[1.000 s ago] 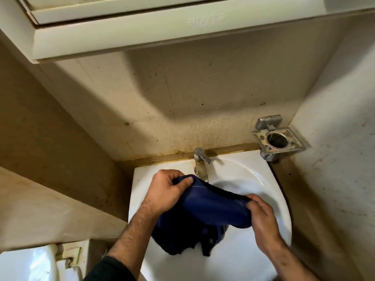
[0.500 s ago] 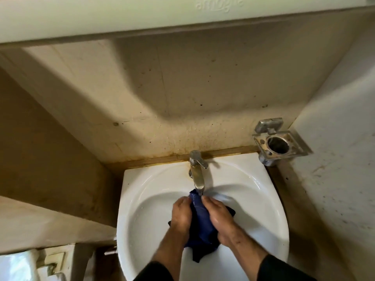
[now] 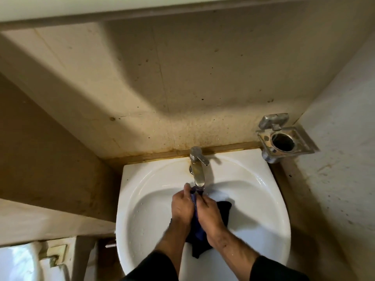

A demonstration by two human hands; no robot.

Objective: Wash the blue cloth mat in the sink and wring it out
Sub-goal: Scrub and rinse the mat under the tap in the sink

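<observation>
Head view: mat bunched tight under the tap.

Compared with a second ago: no longer stretched wide between two separated hands, now gathered into a wad at the middle of the sink [image 3: 142, 199], directly at 6 o'clock from the faucet [image 3: 197, 171]. Going left to right: left hand [image 3: 182, 206] curled round the blue cloth mat [image 3: 195, 228] at 9 o'clock of the bundle; right hand [image 3: 211, 213] curled round it at 3 o'clock, knuckles nearly touching the left; dark loose end trailing out at 3 o'clock and another at 6 o'clock. Running water hard to confirm. Probably scrubbing or rinsing under the spout, with wringing not yet clearly begun. Empty metal holder [image 3: 284, 138] at 2 o'clock, untouched.
</observation>
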